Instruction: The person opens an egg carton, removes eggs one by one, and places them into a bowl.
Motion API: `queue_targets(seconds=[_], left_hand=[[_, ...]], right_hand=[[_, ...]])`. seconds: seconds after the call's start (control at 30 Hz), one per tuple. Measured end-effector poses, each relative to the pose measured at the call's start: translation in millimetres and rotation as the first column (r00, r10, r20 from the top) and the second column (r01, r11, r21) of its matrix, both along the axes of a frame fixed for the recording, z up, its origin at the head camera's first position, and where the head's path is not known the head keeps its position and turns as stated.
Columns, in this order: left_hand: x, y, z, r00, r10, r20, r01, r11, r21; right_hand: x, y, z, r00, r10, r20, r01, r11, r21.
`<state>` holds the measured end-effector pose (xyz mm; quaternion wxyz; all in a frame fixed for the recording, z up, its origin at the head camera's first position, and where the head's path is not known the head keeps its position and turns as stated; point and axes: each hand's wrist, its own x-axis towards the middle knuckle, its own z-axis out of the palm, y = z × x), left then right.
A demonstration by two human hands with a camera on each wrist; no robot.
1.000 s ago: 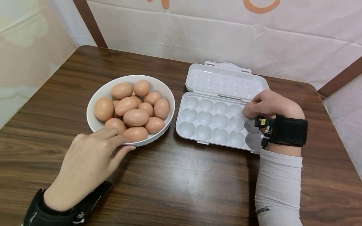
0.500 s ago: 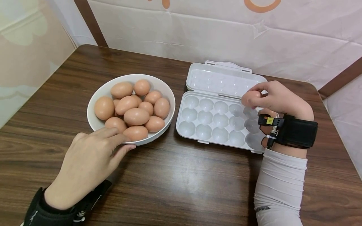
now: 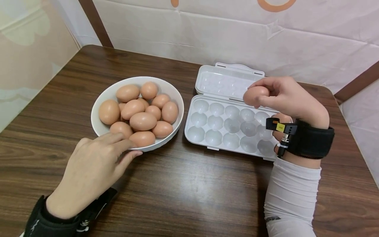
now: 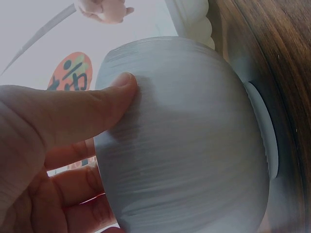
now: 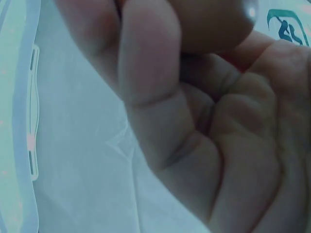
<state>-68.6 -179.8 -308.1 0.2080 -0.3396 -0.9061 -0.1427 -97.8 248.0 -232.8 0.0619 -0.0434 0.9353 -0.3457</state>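
Nearest: left hand, black wrist strap behind it, lay on the dark wood tabletop w/ fingers straight, grip released, holding nothing. Fingertips and thumb pressed against the near outer wall of the white bowl; confirmed in left wrist view, thumb flat on the bowl's ribbed side.

Right forearm in a white sleeve, black strap w/ small camera at the wrist, reached over the right end of the tray.

Bowl sat left of centre, heaped w/ brown eggs, a dozen or so, some half hidden under others.

Just right of bowl, apart from it: white plastic egg tray, lid hinged open at the far side, lying flat. Visible cups bare; one brown egg glimpsed behind the wrist camera at the tray's right end, which cup cannot tell.

Right hand held above the tray's far right part, near the hinge, grip grasping a brown egg btw thumb and curled fingers. Egg clear of the cups, not touching tray. Right wrist view: fingers wrapped round egg, rest blurred.

Farthest: pale wrinkled backdrop sheet behind the tabletop.
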Motion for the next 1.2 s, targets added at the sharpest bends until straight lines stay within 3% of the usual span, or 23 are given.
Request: queue_targets(seconds=[0.23,0.77,1.0,1.2], left_hand=[[1.5,-3,0.2,1.000,0.014,0.008,-0.014,1.000,-0.008],[1.0,0,-4.2,1.000,0.015,0.025,-0.015,1.000,0.000],[1.8,2,-4.7,0.999,0.020,0.032,-0.020,1.000,-0.017],[3.0,4,-4.0,0.999,0.026,0.043,-0.025,0.999,-0.021]], right_hand=[[-10.8,-24,0.0,0.987,0.047,-0.152,-0.050,0.999,-0.016],[-24.4,-75,-4.7,0.967,0.154,-0.202,-0.167,0.985,-0.052],[-28.8,-97,-1.5,0.938,0.235,-0.255,-0.262,0.962,-0.080],[-35.8,-113,6.4,0.908,0.318,-0.272,-0.334,0.943,-0.013]])
